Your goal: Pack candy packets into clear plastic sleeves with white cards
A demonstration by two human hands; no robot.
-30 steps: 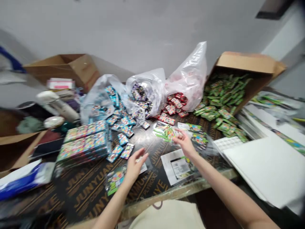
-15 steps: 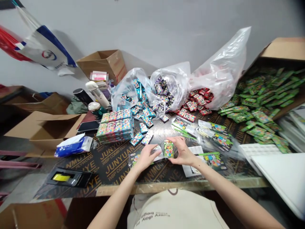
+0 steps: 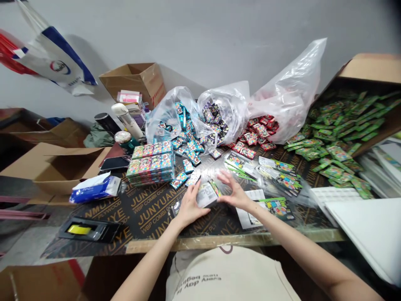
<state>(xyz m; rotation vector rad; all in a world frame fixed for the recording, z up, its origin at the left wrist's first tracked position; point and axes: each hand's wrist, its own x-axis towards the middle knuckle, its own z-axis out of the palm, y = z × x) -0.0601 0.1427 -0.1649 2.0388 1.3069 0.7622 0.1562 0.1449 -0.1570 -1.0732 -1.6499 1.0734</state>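
My left hand (image 3: 190,205) and my right hand (image 3: 233,191) hold a small plastic-wrapped packet (image 3: 206,195) between them above the table. Its white printed label faces up, and a strip of green card shows behind it. My left fingers press its left edge, and my right thumb touches its right side. Just beyond my left fingertips lie loose blue packets (image 3: 192,179). Nearest my right hand, a flat sheet (image 3: 250,208) and wrapped green-printed cards (image 3: 277,208) lie on the table.
A black JUNYUAN plywood tabletop (image 3: 153,213) holds stacked packs (image 3: 152,163), transparent bags (image 3: 225,115) of blue, purple and red packets, and a cardboard box (image 3: 372,69) of green packets. Tissues (image 3: 95,189) and an open carton (image 3: 65,167) stand left.
The packet now shows its white label instead of its green printed face, and it has tilted between my hands. My view has shifted slightly.
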